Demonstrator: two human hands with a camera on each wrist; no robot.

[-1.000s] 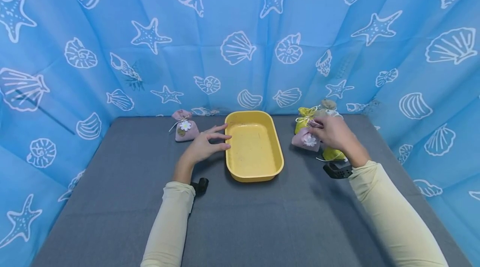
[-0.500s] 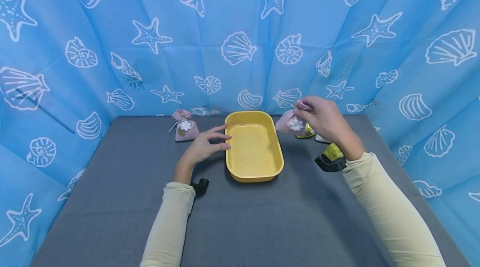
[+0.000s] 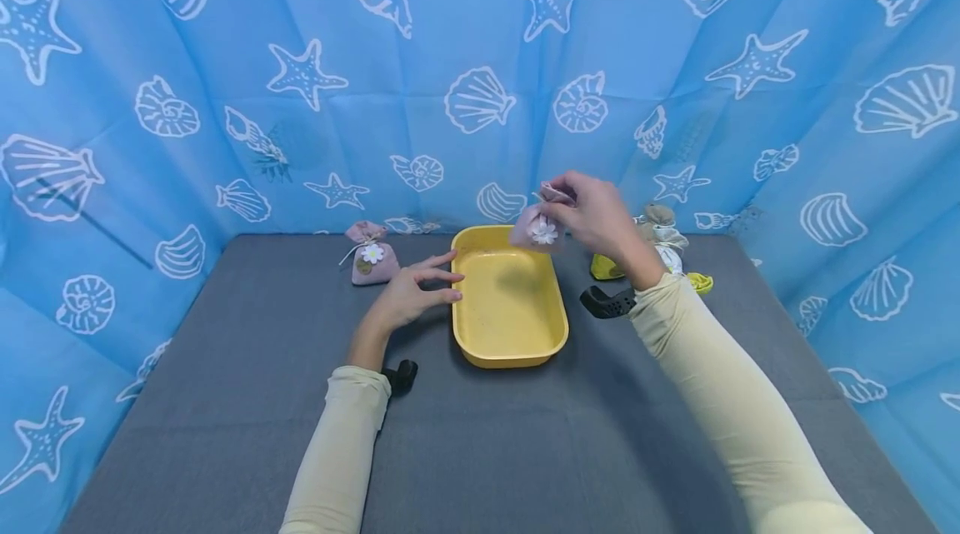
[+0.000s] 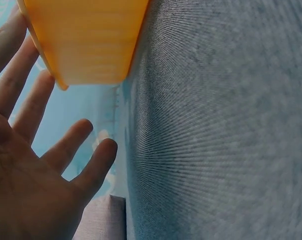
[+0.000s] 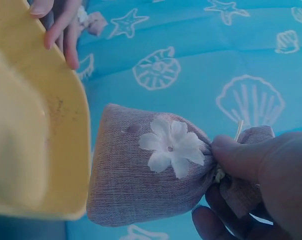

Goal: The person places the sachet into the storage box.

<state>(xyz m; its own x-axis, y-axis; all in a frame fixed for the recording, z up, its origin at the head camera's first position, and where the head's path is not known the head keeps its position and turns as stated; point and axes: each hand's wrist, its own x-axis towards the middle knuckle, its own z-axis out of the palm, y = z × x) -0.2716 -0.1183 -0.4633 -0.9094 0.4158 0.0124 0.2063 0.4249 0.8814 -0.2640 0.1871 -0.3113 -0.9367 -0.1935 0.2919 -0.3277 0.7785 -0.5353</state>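
pink bag [image 3: 528, 226] pinched by the neck in right hand [image 3: 596, 213], base tilted left toward the far right corner of yellow tray [image 3: 510, 321], set lengthwise near to far. left hand [image 3: 408, 294] spread wide at the tray's left side. cannot tell any gap between bag and tray; other bags [image 3: 660, 227] partly hidden behind right sleeve [image 3: 720, 384].

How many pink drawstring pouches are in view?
2: a pink pouch in the right hand, near the yellow tray, and another pink pouch on the table, left of the tray. The right arm may hide others.
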